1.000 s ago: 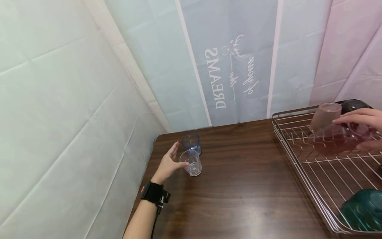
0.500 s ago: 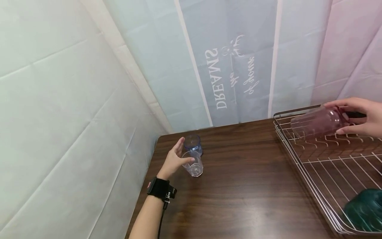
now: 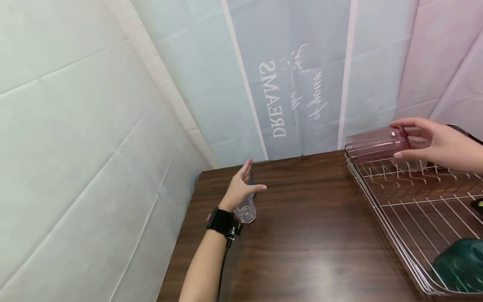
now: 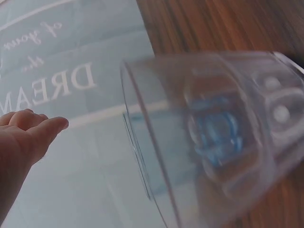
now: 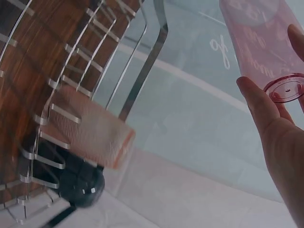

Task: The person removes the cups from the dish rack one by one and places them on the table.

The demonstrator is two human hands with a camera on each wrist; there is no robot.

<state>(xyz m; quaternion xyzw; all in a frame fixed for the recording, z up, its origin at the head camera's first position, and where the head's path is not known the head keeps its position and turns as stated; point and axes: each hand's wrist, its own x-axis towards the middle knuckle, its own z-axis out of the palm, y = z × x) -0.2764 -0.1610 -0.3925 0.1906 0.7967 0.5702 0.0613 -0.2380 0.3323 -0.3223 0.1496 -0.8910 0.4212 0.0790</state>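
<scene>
My right hand (image 3: 445, 144) grips a pink transparent cup (image 3: 375, 144) by its base end, fingers on one side and thumb on the other. The cup lies nearly sideways, its mouth toward the left, over the dish rack's back left corner. In the right wrist view its round base (image 5: 287, 89) faces the hand. On the table at left, my left hand (image 3: 239, 191) has its thumb and fingers spread above a clear cup (image 3: 247, 213), holding nothing. The clear cup (image 4: 280, 142) stands large in the left wrist view. A blue cup (image 3: 251, 180) is mostly hidden behind the left hand.
A metal wire dish rack (image 3: 371, 201) occupies the table's right side. In it sit a green transparent vessel (image 3: 462, 264), a frosted pinkish cup (image 5: 90, 128) and a dark rounded thing (image 5: 78, 175). Hanging cloth (image 3: 302, 138) borders the table (image 3: 302, 235) behind and at left.
The right hand has lifted the pink cup from the rack's inside and carried it left and up to the rack's corner. My left hand has moved forward and right over the clear cup.
</scene>
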